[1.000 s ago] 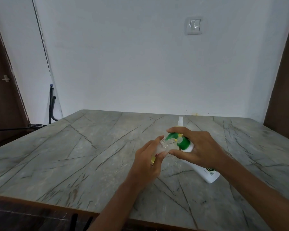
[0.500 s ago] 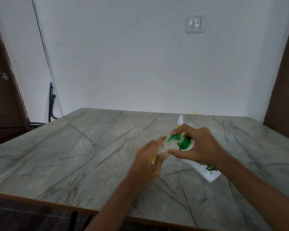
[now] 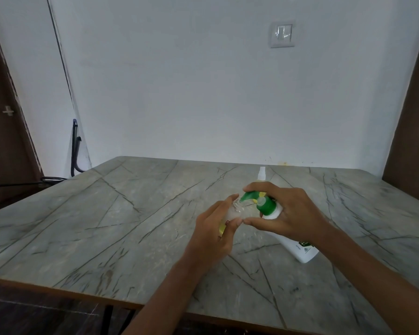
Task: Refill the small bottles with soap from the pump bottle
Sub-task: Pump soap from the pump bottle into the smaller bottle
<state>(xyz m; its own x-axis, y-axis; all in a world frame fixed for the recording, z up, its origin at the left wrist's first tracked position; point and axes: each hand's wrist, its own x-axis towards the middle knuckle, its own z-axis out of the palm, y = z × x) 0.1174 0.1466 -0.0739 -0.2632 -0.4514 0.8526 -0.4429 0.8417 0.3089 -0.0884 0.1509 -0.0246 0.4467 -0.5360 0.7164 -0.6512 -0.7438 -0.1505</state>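
A white pump bottle [image 3: 298, 247] with a green pump head [image 3: 264, 204] is tilted over the table, its base low on the right. My right hand [image 3: 290, 213] grips its neck, with the index finger over the green spout. My left hand [image 3: 213, 230] holds a small clear bottle [image 3: 235, 212] with a yellow label, its open mouth right at the spout's tip. A second small bottle [image 3: 261, 174] with a white spray cap stands upright behind my right hand, mostly hidden by it.
The grey marble-patterned table [image 3: 107, 213] has its front edge near me and meets the white wall at the back. A dark door [image 3: 7, 131] and a black metal frame [image 3: 75, 151] stand to the left. A wall switch [image 3: 282, 33] sits high up.
Both hands and the bottles shifted slightly to the right and up in view. My right index finger has come down over the pump spout. The small bottle stays at the spout.
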